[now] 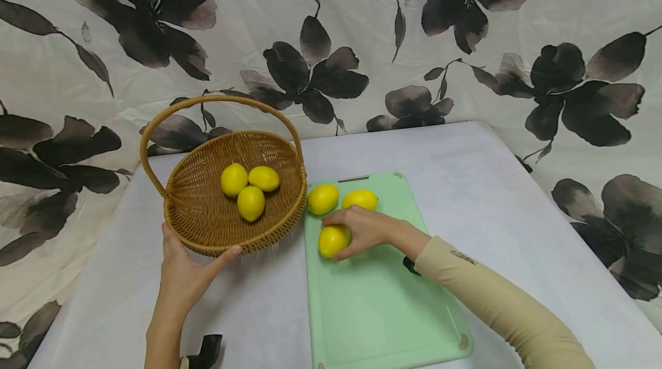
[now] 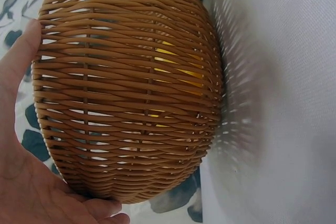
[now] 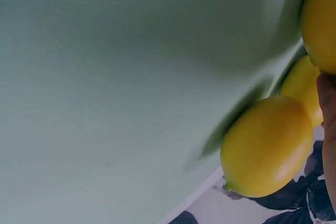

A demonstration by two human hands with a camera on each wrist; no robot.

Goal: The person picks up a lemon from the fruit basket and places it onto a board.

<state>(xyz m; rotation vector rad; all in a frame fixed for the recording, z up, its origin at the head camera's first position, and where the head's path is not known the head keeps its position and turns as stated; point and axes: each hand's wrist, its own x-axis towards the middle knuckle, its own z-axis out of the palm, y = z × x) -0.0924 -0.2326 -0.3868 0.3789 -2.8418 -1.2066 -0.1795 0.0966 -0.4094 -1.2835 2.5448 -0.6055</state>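
A wicker basket point(image 1: 207, 231) with a tall handle stands at the left, holding three yellow lemons point(image 1: 251, 203). My left hand point(image 1: 188, 277) grips its near side, thumb along the front and fingers round the left; the left wrist view shows the hand point(image 2: 31, 182) against the woven wall point(image 2: 121, 93). On the green cutting board point(image 1: 383, 311), my right hand point(image 1: 362, 231) pinches a lemon point(image 1: 333, 241) between thumb and fingers. Two more lemons point(image 1: 323, 199) point(image 1: 360, 200) lie just behind it. In the right wrist view the held lemon point(image 3: 321, 24) is at the right edge.
The board lies right of the basket on a white-covered table point(image 1: 258, 311), its metal-edged end point(image 1: 353, 179) away from me. Behind the table hangs a cloth point(image 1: 393, 87) with dark flowers. The basket's arched handle point(image 1: 222, 99) rises at its back left.
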